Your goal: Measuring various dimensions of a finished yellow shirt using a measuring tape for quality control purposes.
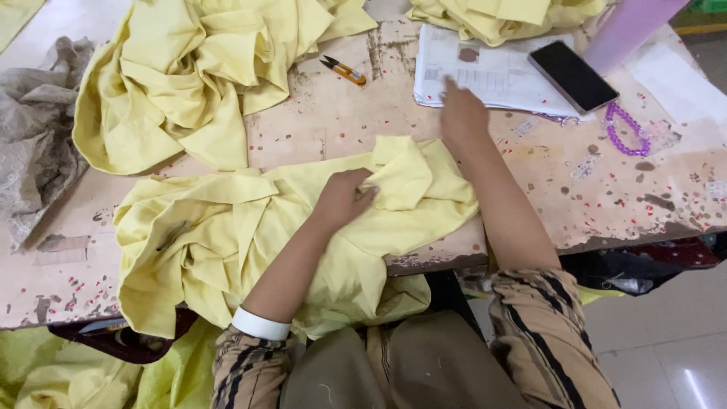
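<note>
While a person sits at the near edge of a worn, paint-flecked worktable, their left hand grasps a bunched fold of a pale yellow garment that lies crumpled at the near edge and spills over it toward their lap. Their right hand reaches toward the far edge with fingers spread and released, resting at the edge of a stack of printed papers. A black smartphone lies on those papers. Small orange thread snips sit just left of the papers. A purple bead bracelet lies near the right edge. A second heap of yellow fabric fills the far left, beside grey lace cloth at the left edge.
</note>
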